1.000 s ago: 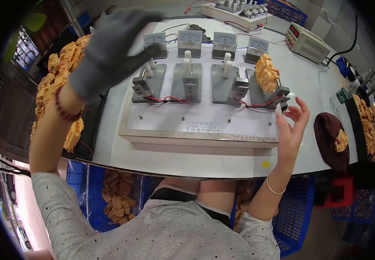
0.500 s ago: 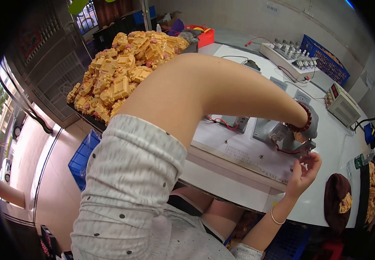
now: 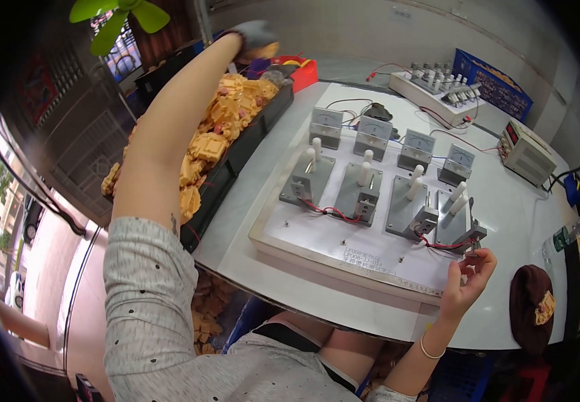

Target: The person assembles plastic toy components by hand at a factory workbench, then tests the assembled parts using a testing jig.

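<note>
Orange plastic part, blurred, held in gloved left hand, near far end of heaped parts; visible portion runs roughly sideways, full long axis and facing unclear. Right hand beside rightmost metal fixture, fingers loosely curled, thumb apart.

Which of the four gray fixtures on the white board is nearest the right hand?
The rightmost fixture: its bracket stands beside the right hand; the other three are farther left.

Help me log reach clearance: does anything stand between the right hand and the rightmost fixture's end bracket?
Nothing visible does: the right hand is at the near side of the gray end bracket, contact unclear. The red-and-black wiring reaches the bracket from its left.
</note>
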Available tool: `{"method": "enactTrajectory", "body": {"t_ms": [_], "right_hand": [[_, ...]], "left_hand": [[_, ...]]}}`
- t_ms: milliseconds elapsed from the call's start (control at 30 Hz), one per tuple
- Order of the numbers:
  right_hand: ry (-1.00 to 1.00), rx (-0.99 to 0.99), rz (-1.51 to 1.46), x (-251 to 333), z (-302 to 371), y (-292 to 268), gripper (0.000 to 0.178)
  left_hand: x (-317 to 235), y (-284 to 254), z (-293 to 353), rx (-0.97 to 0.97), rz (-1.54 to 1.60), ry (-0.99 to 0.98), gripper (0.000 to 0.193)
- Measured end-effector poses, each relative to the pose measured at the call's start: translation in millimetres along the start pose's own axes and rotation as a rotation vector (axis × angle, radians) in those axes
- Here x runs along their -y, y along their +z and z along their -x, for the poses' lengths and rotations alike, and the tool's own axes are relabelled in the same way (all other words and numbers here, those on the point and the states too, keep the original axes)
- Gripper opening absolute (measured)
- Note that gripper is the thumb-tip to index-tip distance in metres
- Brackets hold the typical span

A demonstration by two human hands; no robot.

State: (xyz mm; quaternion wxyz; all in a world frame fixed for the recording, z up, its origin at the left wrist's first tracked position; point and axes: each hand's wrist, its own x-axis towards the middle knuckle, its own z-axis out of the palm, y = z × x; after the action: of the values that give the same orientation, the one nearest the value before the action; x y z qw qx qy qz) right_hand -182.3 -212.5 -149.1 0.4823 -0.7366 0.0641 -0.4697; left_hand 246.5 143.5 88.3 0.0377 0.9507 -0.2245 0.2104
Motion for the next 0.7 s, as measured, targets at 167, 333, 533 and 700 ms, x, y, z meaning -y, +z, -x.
{"method": "enactTrajectory", "body": {"t_ms": [167, 333, 533, 700], "right_hand": [[-0.021, 0.023, 0.008, 2.0, -0.1, 7.8, 0.034], [-0.033, -0.013, 0.063, -0.8, 2.0, -2.9, 0.033], [-0.070, -0.009, 0.154, -4.9, 6.4, -4.0, 0.043], [-0.245, -0.180, 0.296, 11.2, 9.1, 16.2, 0.046]], "left_hand": [[140.0, 9.2, 63.8, 0.053, -0.158, -0.654, 0.052], [127.1, -5.2, 87.2, 0.277, -0.248, -0.630, 0.050], [117.9, -3.3, 108.0, 0.047, -0.313, -0.519, 0.055], [353.7, -38.0, 250.4, -0.433, -0.786, -0.608, 0.027]]}}
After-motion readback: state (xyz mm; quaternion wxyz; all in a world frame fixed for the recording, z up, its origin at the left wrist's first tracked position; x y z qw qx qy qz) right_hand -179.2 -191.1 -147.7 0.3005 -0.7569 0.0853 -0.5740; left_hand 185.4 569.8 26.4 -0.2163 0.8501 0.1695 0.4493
